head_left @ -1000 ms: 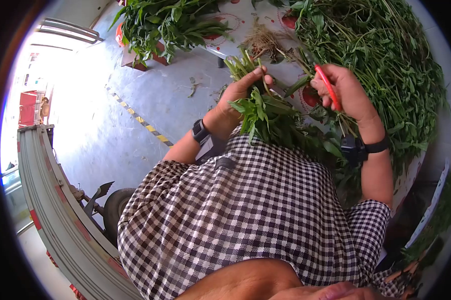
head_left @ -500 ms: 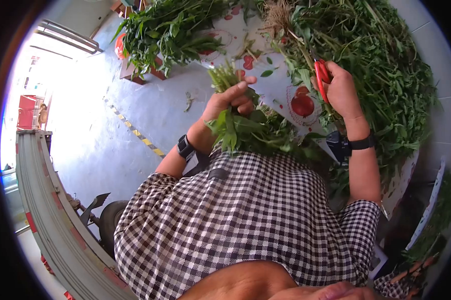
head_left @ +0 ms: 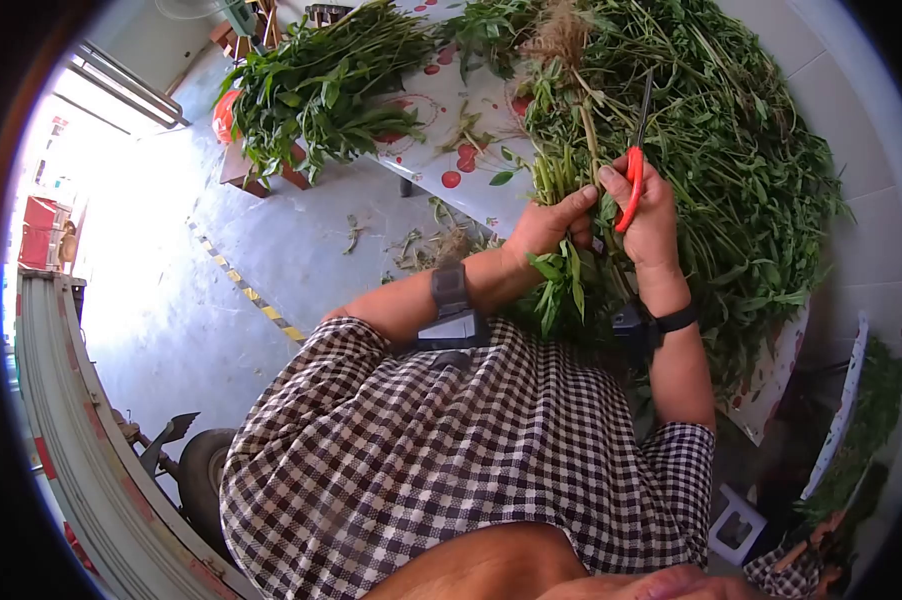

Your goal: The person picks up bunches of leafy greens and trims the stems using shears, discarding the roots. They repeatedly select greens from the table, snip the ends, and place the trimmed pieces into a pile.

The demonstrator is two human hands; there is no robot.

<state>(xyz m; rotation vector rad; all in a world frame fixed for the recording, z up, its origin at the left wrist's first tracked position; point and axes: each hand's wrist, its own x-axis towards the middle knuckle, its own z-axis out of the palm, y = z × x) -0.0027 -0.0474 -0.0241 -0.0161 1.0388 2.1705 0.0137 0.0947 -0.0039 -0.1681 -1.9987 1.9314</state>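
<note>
My left hand (head_left: pixel 556 222) is closed round a bunch of cut green stems (head_left: pixel 554 178), whose leaves hang below it against the shirt. Right beside it, my right hand (head_left: pixel 648 215) holds red-handled scissors (head_left: pixel 633 190) with the blades pointing up and away. The thumb and fingers of that hand also touch a thick pale stalk (head_left: pixel 588 125) that ends in a tuft of brown roots (head_left: pixel 561 35). Behind and to the right lies a large heap of leafy plants (head_left: pixel 741 170).
A second pile of greens (head_left: pixel 321 85) lies at the back left over a small wooden stool (head_left: pixel 239 168). The table cover (head_left: pixel 426 165) has red fruit prints. Plant scraps (head_left: pixel 431 245) litter the floor. A wheel (head_left: pixel 206 470) stands at the lower left.
My left hand has moved right with its bunch, up against my right hand. The scissors now point upward, and the rooted stalk is at my right hand's fingers.
</note>
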